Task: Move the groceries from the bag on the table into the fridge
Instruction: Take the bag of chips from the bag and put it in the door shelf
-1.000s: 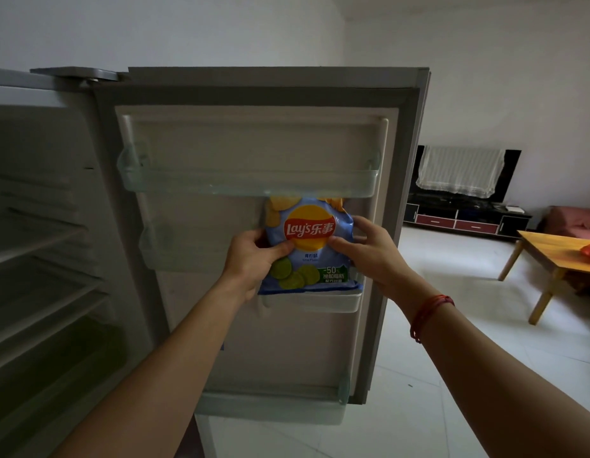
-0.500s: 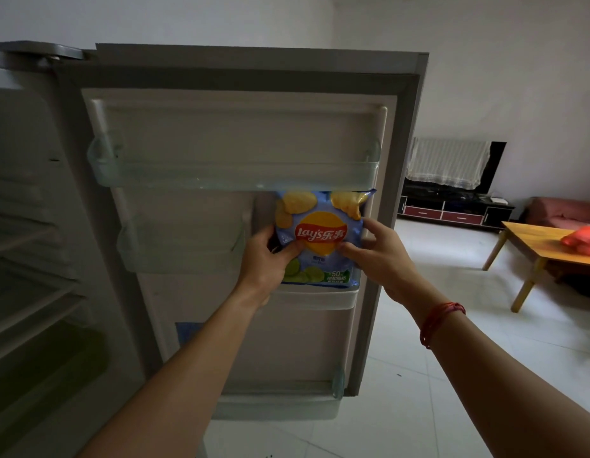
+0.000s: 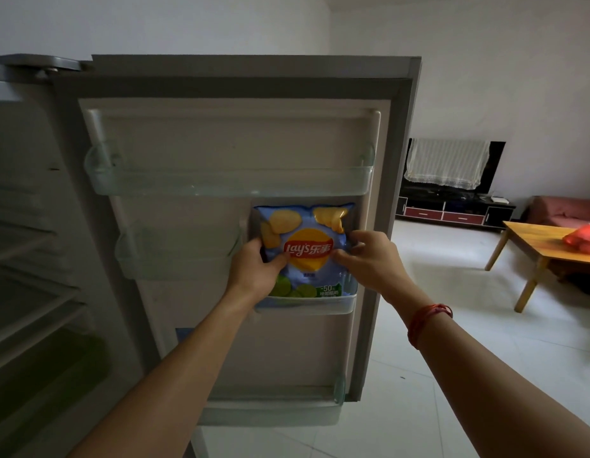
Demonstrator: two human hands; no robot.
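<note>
Hands, left [image 3: 254, 276] and right [image 3: 369, 259], grip chip bag [image 3: 307, 246] in door bin [image 3: 307, 305] beneath upper shelf [image 3: 231, 186].

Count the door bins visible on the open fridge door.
4: top bin full width; middle-left bin; middle-right bin holding the chips bag; bottom bin. None appear hidden.

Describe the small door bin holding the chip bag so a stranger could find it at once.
Start at the open fridge door. Below its full-width top shelf sit two short bins side by side. The right-hand bin, nearest the door's outer edge, is the only one holding anything: a blue chip bag gripped by both hands.
</note>
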